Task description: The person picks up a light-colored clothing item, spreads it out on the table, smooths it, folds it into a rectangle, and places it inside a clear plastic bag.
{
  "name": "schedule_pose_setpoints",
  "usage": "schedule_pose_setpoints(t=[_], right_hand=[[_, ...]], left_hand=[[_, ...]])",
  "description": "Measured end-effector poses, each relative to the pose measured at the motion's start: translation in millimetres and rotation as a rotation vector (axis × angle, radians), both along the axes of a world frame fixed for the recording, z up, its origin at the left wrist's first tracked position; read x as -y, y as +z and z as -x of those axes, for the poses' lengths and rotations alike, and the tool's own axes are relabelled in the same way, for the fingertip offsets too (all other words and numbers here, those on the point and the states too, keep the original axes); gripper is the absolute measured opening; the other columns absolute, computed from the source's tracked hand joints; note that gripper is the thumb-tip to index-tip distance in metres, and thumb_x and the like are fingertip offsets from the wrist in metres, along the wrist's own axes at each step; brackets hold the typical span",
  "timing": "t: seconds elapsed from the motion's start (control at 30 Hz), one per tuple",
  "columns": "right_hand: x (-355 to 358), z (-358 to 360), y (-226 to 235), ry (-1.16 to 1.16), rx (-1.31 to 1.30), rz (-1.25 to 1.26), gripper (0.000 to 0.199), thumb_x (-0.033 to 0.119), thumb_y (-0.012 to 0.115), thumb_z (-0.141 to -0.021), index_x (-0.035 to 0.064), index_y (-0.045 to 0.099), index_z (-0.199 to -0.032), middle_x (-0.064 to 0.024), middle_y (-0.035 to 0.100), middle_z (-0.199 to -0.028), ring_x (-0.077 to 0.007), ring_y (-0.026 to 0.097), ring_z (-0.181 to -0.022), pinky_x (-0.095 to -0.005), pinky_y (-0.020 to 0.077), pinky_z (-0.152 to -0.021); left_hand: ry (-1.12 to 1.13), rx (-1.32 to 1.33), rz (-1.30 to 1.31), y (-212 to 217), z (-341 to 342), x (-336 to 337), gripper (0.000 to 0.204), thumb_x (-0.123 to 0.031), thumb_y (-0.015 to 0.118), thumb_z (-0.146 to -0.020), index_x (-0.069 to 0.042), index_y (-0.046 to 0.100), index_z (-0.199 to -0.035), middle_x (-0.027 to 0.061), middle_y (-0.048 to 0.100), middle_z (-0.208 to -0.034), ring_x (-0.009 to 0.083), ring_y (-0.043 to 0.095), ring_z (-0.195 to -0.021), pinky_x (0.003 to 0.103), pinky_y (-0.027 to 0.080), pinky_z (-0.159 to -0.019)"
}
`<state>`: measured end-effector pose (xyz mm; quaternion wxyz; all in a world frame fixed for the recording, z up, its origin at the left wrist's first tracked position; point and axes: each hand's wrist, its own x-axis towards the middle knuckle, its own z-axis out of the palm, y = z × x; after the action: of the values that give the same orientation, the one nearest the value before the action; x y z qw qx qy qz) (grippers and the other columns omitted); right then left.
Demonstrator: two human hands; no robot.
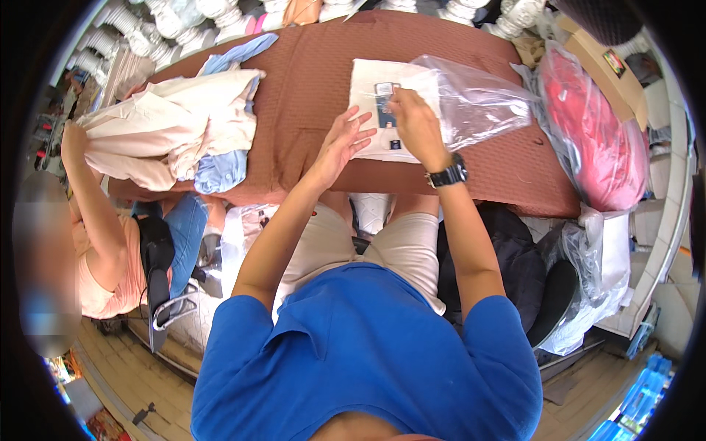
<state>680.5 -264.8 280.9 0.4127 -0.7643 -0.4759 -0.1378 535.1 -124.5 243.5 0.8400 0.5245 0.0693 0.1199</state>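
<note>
A folded cream garment (pixel 362 79) lies on the brown-covered table in front of me, with a dark blue label (pixel 384 114) and a smaller dark tag (pixel 395 145) on it. My left hand (pixel 343 145) hovers at the garment's left edge, fingers spread and holding nothing. Over the garment's right half is my right hand (pixel 419 125), its fingers bent together beside the label. Whether something small is pinched there is hidden. A clear plastic bag (pixel 482 110) lies flat against the garment's right side, its wide end partly behind my right hand.
At the left a seated co-worker's hand (pixel 73 140) holds a cream garment (pixel 169 117), spread over light blue clothing (pixel 220 173). Bagged red clothing (pixel 588 125) and a cardboard box (pixel 607 70) stand at the right. White balusters (pixel 220 15) line the table's far side.
</note>
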Motion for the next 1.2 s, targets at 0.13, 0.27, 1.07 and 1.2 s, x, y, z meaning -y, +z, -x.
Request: schedule_pose_setpoints(t=[0.13, 0.27, 1.07, 1.2], right_hand=[[-46.5, 26.1, -26.4, 0.236, -0.149, 0.058, 0.014, 0.009, 0.056, -0.097, 0.0023, 0.065, -0.107, -0.0233, 0.062, -0.118, -0.042, 0.064, -0.104, -0.0483, 0.0515, -0.088], [-64.9, 35.5, -44.8, 0.363, -0.342, 0.128, 0.026, 0.013, 0.051, -0.103, 0.0029, 0.065, -0.123, -0.0195, 0.059, -0.135, -0.0377, 0.06, -0.119, -0.0429, 0.0484, -0.1], [-88.9, -99.3, 80.7, 0.408, -0.173, 0.279, 0.045, 0.007, 0.074, -0.084, 0.0101, 0.065, -0.128, -0.0048, 0.069, -0.101, -0.0163, 0.062, -0.085, -0.0303, 0.0524, -0.079], [-85.1, -108.6, 124.2, 0.313, -0.167, 0.313, 0.033, 0.014, 0.074, -0.086, 0.0064, 0.071, -0.118, -0.0041, 0.069, -0.1, -0.0115, 0.062, -0.081, -0.0293, 0.0521, -0.075]], left_hand=[[0.186, -0.08, 0.043, -10.1, 25.9, -25.7, 0.07, -0.033, 0.052, -0.105, 0.001, 0.016, -0.155, 0.0243, 0.04, -0.153, 0.0336, 0.051, -0.134, 0.044, 0.043, -0.112], [0.302, -0.137, 0.052, -25.7, 39.7, -48.0, 0.07, -0.02, 0.061, -0.101, 0.005, 0.018, -0.15, 0.027, 0.047, -0.146, 0.0346, 0.059, -0.124, 0.042, 0.051, -0.106], [0.521, 0.311, -1.123, 57.5, -56.5, -56.4, 0.025, 0.006, 0.062, -0.09, -0.002, 0.061, -0.113, 0.0145, 0.069, -0.121, 0.0225, 0.069, -0.099, 0.034, 0.054, -0.081], [0.429, 0.084, -0.798, 79.0, -61.4, -83.9, 0.024, 0.005, 0.063, -0.094, -0.001, 0.052, -0.115, 0.0136, 0.065, -0.131, 0.0163, 0.067, -0.1, 0.031, 0.053, -0.086]])
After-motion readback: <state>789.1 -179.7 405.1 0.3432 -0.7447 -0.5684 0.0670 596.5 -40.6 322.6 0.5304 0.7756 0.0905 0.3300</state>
